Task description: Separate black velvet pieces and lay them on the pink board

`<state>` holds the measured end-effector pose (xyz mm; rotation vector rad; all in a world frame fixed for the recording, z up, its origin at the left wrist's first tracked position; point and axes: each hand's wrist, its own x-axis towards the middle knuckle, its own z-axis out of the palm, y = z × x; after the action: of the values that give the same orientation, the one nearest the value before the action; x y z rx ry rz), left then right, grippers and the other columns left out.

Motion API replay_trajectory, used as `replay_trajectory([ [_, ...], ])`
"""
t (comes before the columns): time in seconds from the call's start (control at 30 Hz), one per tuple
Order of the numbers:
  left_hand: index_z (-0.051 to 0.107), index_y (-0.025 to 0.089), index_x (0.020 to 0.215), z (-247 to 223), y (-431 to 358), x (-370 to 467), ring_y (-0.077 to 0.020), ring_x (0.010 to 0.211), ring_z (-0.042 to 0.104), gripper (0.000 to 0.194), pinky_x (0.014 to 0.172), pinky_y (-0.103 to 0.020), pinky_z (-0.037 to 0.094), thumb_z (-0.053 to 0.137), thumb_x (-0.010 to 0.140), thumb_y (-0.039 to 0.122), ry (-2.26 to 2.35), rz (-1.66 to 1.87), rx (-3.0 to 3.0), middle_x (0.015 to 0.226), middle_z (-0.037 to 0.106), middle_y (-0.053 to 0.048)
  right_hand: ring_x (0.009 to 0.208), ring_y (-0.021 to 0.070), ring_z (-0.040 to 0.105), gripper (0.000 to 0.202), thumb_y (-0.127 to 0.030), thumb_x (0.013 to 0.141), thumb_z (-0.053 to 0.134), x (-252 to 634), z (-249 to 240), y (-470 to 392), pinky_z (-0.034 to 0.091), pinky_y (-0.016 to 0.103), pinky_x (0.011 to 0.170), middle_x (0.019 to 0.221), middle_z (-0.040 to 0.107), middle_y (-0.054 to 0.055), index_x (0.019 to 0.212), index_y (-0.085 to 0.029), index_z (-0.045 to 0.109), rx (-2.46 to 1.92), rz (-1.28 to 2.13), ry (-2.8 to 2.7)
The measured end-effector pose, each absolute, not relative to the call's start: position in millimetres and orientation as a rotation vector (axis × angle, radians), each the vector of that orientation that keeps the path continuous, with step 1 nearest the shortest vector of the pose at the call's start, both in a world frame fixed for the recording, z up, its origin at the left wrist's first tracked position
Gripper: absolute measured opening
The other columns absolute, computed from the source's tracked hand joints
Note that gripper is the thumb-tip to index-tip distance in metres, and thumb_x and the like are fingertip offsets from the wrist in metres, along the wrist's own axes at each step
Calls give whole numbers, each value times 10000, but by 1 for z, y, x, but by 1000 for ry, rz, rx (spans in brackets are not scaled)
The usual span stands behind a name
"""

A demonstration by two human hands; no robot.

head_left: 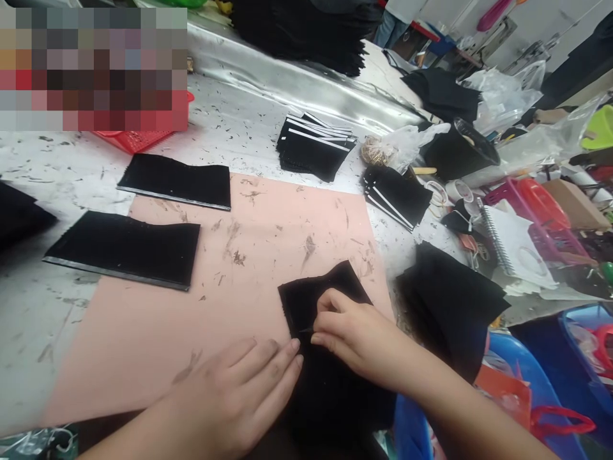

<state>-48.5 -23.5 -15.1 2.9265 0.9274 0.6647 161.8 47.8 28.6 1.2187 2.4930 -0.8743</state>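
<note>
A black fabric piece [306, 297] lies on the pink sheet [268, 255] in front of me, and more black cloth hangs below it toward my lap. My right hand [347, 329] rests over this piece with thumb and fingers pinched; what is between the fingertips is too small to make out. Flat and stretched out, my left hand [249, 383] has its fingertips at the left edge of the black cloth. To the left are two black rectangular pieces, one nearer [127, 249] and one farther [177, 182], each with a pale strip along its front edge.
Stacks of black pieces with white strips [316, 147] stand at the back. More black cloth [450, 306] lies on the right. A red basket [143, 137], a spiral notebook [512, 246], a dark cylinder [462, 150] and blue bins [512, 364] surround the work surface.
</note>
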Motion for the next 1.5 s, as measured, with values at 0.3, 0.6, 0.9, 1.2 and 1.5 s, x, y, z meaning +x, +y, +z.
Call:
replay_trajectory([
  [0.3, 567, 121, 1144, -15, -23, -48, -235, 961, 567, 402, 775, -346, 413, 377, 797, 49, 954, 596, 2935, 1162, 619, -98, 594, 105, 503, 224, -320, 908, 425, 161, 27, 47, 389, 261, 536, 954, 510, 5, 771, -207, 561, 1214, -800, 2530],
  [0.6, 604, 124, 1076, -14, -22, -39, -223, 911, 568, 417, 767, -355, 387, 297, 801, 57, 1013, 585, 2983, 1094, 652, -80, 570, 115, 512, 216, -363, 865, 496, 161, 32, 43, 378, 257, 498, 907, 537, 26, 766, -189, 577, 1259, -612, 2557],
  [0.9, 608, 195, 960, -21, -22, -25, -172, 928, 575, 360, 836, -326, 348, 274, 877, 89, 1060, 623, 3018, 1004, 679, -12, 695, 142, 532, 147, -191, 800, 506, 188, 38, 46, 433, 287, 636, 830, 535, 25, 658, -180, 539, 1525, -596, 2590],
  [1.2, 601, 216, 896, -18, -10, -19, -189, 863, 565, 285, 775, -341, 326, 323, 875, 157, 1020, 518, 3120, 1060, 668, -32, 665, 138, 514, 152, -200, 822, 510, 186, 33, 50, 427, 292, 627, 866, 556, 36, 691, -178, 583, 1467, -529, 2609],
  [1.5, 676, 232, 844, -7, 11, 8, -194, 823, 551, 252, 780, -329, 337, 428, 830, 195, 987, 495, 3086, 984, 700, -31, 567, 120, 529, 67, -231, 752, 542, 212, 33, 45, 427, 256, 531, 743, 547, -5, 805, -202, 513, 2086, -951, 2312],
])
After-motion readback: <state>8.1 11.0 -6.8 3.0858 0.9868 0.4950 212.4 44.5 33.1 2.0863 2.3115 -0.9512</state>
